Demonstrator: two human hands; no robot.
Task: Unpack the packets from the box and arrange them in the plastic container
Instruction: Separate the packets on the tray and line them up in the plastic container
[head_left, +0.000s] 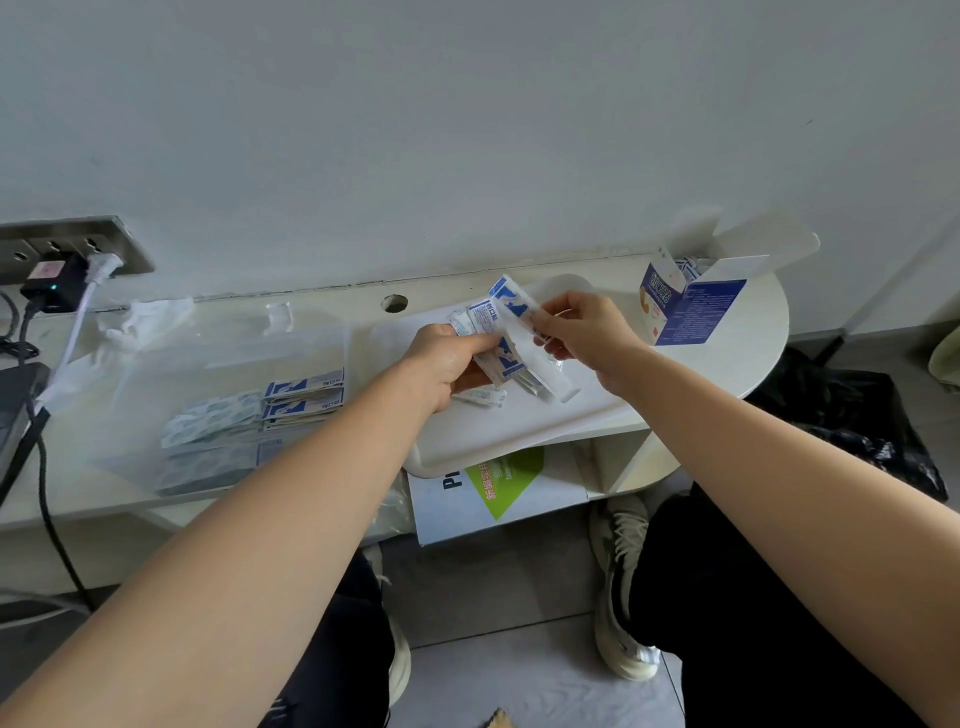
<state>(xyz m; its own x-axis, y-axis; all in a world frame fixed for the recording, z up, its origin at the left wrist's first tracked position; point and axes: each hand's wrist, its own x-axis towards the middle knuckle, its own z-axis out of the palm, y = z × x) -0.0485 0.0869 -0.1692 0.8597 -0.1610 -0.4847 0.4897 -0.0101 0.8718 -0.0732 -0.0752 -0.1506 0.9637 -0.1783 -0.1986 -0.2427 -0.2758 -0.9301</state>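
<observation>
Both hands meet above the middle of a white tray (597, 415). The left hand (447, 364) has its fingers curled round a bundle of packets (485, 325), white with blue print, which fans upward out of its grip. The right hand (587, 338) pinches one long packet (519, 306) at the front of that bundle between thumb and fingertips, so the two hands sit just beside each other with the packets between them. A few loose packets (483, 397) lie on the tray right under the left hand. Well off to the right, near the wall, the blue and white box (685, 312) stands on the table (753, 332) with its top flaps open. To the left of the left forearm sits the clear plastic container (218, 353), holding stacked packets (304, 397) in rows along its near side. Wall sockets (67, 244) with plugs are at the far left
</observation>
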